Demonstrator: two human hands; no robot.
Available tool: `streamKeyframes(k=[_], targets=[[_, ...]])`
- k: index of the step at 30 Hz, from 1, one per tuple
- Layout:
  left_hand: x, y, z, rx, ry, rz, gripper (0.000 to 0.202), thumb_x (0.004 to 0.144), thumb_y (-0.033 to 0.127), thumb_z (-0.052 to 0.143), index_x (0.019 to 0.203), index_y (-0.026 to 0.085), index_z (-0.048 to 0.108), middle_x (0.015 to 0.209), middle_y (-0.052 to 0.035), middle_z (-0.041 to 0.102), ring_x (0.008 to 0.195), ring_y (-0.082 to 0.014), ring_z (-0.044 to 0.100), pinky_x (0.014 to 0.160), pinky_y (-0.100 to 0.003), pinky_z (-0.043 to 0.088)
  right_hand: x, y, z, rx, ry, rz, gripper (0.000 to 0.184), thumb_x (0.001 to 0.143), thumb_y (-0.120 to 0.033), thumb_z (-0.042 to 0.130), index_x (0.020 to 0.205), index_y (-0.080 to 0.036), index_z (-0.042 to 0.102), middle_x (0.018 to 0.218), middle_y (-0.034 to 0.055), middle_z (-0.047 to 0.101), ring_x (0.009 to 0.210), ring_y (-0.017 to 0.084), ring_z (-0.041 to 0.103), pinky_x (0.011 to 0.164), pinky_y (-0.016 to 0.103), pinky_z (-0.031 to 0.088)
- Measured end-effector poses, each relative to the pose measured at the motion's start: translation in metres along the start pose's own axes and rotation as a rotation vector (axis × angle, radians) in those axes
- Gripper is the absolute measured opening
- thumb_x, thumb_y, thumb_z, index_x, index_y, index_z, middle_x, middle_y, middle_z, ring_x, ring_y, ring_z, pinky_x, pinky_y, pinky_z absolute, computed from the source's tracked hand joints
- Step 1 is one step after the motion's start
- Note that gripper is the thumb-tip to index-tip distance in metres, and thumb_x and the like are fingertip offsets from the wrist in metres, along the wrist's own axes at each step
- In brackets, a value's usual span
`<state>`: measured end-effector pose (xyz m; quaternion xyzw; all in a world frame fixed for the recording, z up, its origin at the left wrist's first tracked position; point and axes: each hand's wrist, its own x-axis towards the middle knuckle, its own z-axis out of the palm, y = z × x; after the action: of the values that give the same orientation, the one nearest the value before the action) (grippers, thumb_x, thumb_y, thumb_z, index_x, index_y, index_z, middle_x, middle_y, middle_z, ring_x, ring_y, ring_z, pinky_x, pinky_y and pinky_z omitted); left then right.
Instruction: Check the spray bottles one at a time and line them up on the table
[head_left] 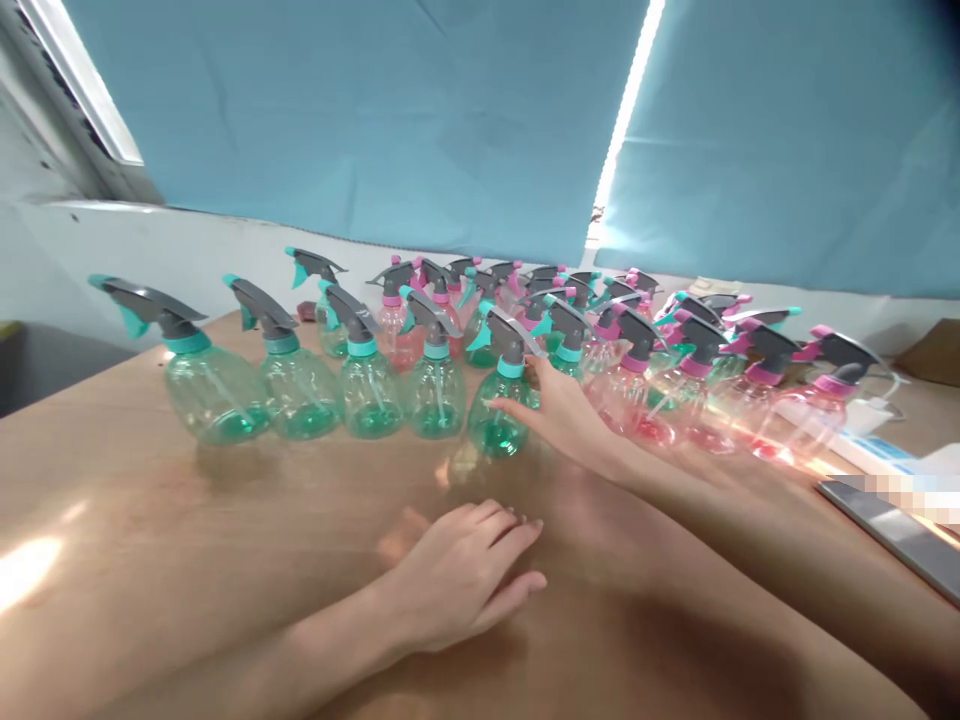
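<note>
My right hand [559, 405] is closed round the right side of a green spray bottle [496, 425], thumb across its front and the other fingers mostly hidden behind. The bottle stands upright on the wooden table, with a turquoise collar and a grey spray head. My left hand [476, 570] lies nearer to me on the table, fingers loosely stretched out and holding nothing. To the left of the gripped bottle stands a row of green spray bottles [373, 400]. Right of my right hand, a row of pink spray bottles [795, 410] has pink collars and grey heads.
Behind the front row, more pink and green spray bottles [394, 325] crowd together near the wall. A dark flat device [892, 530] lies on the table [285, 570] at the right, near white and blue items [877, 450]. A cardboard box [930, 350] sits at far right. Blue curtains [375, 120] hang behind.
</note>
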<state>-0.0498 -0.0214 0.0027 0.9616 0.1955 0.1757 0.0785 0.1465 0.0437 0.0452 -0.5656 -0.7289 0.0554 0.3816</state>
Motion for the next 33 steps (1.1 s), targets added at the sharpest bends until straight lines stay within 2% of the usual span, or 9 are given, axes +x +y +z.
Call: streamKeyframes(k=[4,8,14,17,21,24,26,30,33], targets=[[-0.001,0.001,0.002,-0.008,0.008,-0.024,0.042,0.105,0.04,0.033,0.127,0.013,0.057,0.112,-0.0125,0.069,0.104,-0.0279,0.065,0.09,-0.042,0.053,0.011,0.0,0.005,-0.002,0.004,0.017,0.057,0.082,-0.049,0.066,0.124,-0.013,0.051,0.113,0.02,0.068,0.106,0.036,0.065,0.086,0.05,0.051],[0.0,0.0,0.005,0.015,0.033,-0.092,0.033,0.101,0.029,0.045,0.126,0.014,0.059,0.121,-0.0115,0.067,0.116,-0.0278,0.06,0.1,-0.042,0.048,0.018,0.001,0.009,0.002,-0.01,0.028,0.058,0.084,-0.046,0.065,0.128,-0.011,0.048,0.114,0.0216,0.067,0.108,0.037,0.065,0.084,0.05,0.052],[0.001,-0.004,0.008,0.043,0.007,-0.164,0.038,0.092,0.025,0.058,0.128,0.012,0.059,0.133,-0.0144,0.061,0.125,-0.0314,0.054,0.103,-0.046,0.047,0.018,0.004,0.013,0.014,-0.022,0.018,0.067,0.084,-0.039,0.068,0.135,-0.005,0.041,0.13,0.0266,0.059,0.121,0.035,0.059,0.096,0.05,0.049],[-0.001,-0.006,0.011,0.05,-0.005,-0.184,0.039,0.092,0.026,0.059,0.129,0.012,0.059,0.136,-0.0152,0.058,0.128,-0.0326,0.052,0.104,-0.048,0.046,0.01,0.005,0.009,0.026,-0.02,0.001,0.072,0.083,-0.035,0.07,0.14,-0.007,0.036,0.141,0.0237,0.052,0.129,0.031,0.053,0.104,0.046,0.045],[-0.004,-0.01,0.014,0.071,-0.018,-0.22,0.039,0.094,0.031,0.056,0.13,0.016,0.059,0.14,-0.0135,0.055,0.13,-0.0334,0.05,0.104,-0.051,0.044,-0.007,0.006,-0.014,-0.023,0.014,-0.05,0.056,0.088,-0.032,0.065,0.137,-0.013,0.045,0.137,0.016,0.059,0.124,0.028,0.057,0.101,0.044,0.048],[-0.002,-0.013,0.014,0.072,-0.047,-0.26,0.041,0.096,0.037,0.053,0.133,0.019,0.057,0.145,-0.013,0.05,0.131,-0.035,0.048,0.102,-0.055,0.044,-0.013,0.008,-0.042,-0.061,0.064,-0.126,0.028,0.092,-0.031,0.059,0.117,-0.019,0.062,0.113,0.0084,0.072,0.096,0.022,0.07,0.079,0.036,0.055],[0.003,-0.016,0.012,0.064,-0.085,-0.281,0.044,0.097,0.039,0.051,0.136,0.019,0.055,0.147,-0.0126,0.048,0.134,-0.0345,0.046,0.103,-0.055,0.043,-0.011,0.01,-0.061,-0.152,0.179,-0.149,0.019,0.092,-0.029,0.06,0.106,-0.018,0.066,0.098,0.005,0.075,0.076,0.018,0.07,0.066,0.031,0.052],[0.015,-0.02,0.01,0.067,-0.115,-0.294,0.046,0.097,0.039,0.049,0.138,0.019,0.052,0.148,-0.012,0.047,0.136,-0.0315,0.043,0.106,-0.049,0.042,0.007,0.017,-0.084,-0.408,0.318,-0.125,0.023,0.09,-0.034,0.063,0.103,-0.015,0.067,0.095,0.0069,0.074,0.069,0.02,0.067,0.062,0.032,0.046],[0.023,-0.022,0.011,0.074,-0.1,-0.29,0.044,0.096,0.036,0.051,0.136,0.017,0.055,0.145,-0.0123,0.05,0.135,-0.0312,0.045,0.107,-0.048,0.041,0.024,0.023,-0.082,-0.516,0.29,-0.051,0.034,0.09,-0.04,0.062,0.11,-0.014,0.066,0.1,0.0096,0.074,0.078,0.024,0.069,0.061,0.033,0.043]])
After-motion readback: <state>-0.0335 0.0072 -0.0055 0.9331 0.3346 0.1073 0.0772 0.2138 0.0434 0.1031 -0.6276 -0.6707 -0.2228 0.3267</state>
